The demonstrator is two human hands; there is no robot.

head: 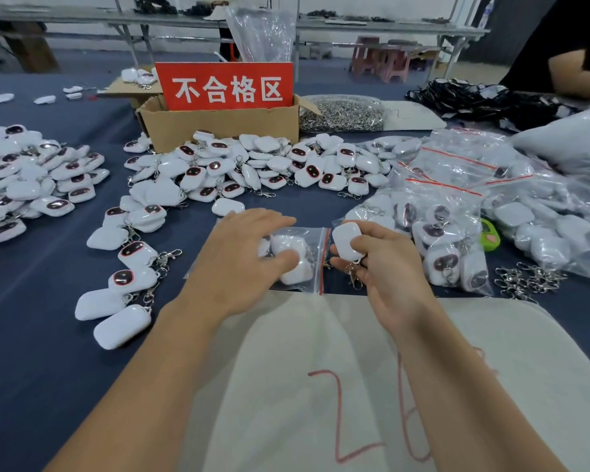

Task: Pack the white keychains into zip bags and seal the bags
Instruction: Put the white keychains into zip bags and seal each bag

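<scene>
Left hand (239, 257) lies flat on the zip bag (312, 240) at the middle of the table (48, 352), close to the near edge; fingers straight, thumb pressing the white pieces inside; the bag's red-striped end faces right. Right hand (385, 267) pinches 1 white keychain (347, 241) between thumb and curled fingers, just beside that red-striped end; its metal clasp hangs below. Loose keychains (252, 165) lie heaped toward the far edge, in front of a cardboard box (218, 126) bearing a red sign (223, 85); filled bags (450, 240) lie piled toward the right edge; a beige cloth (321, 369) covers the near edge.
</scene>
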